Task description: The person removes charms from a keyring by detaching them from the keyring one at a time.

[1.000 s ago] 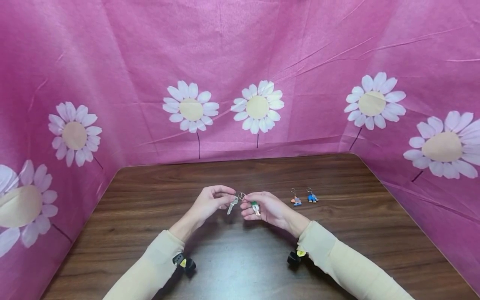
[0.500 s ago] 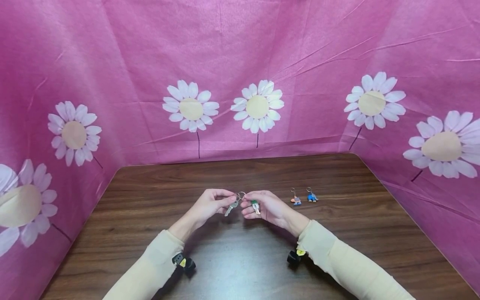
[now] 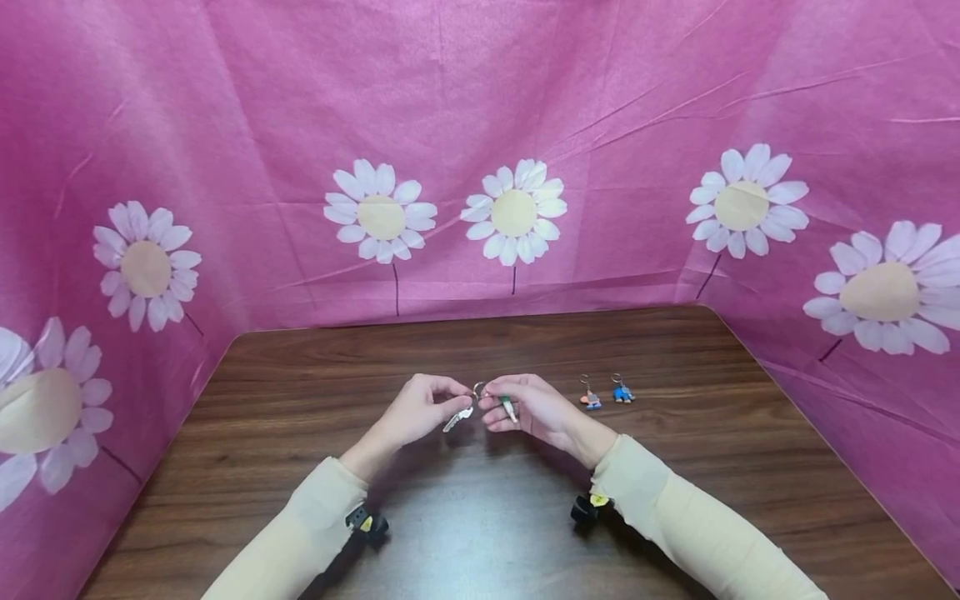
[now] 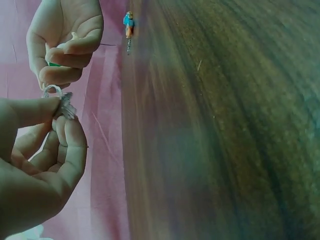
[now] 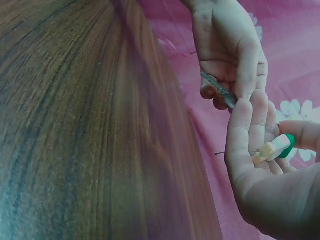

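Above the table, my left hand (image 3: 418,412) pinches a silver key (image 3: 457,419) between thumb and fingers, its blade pointing down and left. My right hand (image 3: 542,410) faces it closely and pinches a metal split ring (image 3: 478,389) at the key's head. From the right hand a small green and white figure keychain (image 3: 508,408) hangs against the fingers; the right wrist view shows the figure (image 5: 275,149) lying over the curled fingers. Fingertips partly hide where key and ring meet, so whether the key is threaded on cannot be told.
To the right of the right hand, an orange and blue figure keychain (image 3: 591,398) and a blue figure keychain (image 3: 623,392) lie on the brown wooden table (image 3: 675,500). Pink cloth (image 3: 450,100) with white daisies surrounds the table's back and sides.
The key has swung to a flatter slant in the left hand's pinch, and the hands have drawn slightly closer. The green and white figure has tilted a little. Both keychains on the table stay put.
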Demonstrator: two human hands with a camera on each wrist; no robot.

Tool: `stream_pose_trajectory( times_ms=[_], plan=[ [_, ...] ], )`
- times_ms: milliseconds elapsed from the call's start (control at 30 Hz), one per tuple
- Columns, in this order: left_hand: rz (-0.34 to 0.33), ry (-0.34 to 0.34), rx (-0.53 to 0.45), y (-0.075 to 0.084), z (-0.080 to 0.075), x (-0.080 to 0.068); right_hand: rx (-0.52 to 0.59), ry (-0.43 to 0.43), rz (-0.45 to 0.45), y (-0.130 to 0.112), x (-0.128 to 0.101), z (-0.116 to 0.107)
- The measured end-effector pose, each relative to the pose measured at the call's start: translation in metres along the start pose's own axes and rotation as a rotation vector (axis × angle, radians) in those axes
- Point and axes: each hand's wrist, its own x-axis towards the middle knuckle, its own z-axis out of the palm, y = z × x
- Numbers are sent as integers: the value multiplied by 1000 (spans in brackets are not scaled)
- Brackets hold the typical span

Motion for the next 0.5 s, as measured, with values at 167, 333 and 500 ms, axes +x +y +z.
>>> stream_pose_trajectory(
  times_ms=[167,333,500],
  plan=[
    [-202,-4,-386,0,-1,1,48,19,-20,-1,0,-1],
    [-253,22,-499,2,-4,1,45,29,-1,2,1,1],
    [-224,21,-541,2,-4,1,-9,16,46,6,2,4]
  ],
)
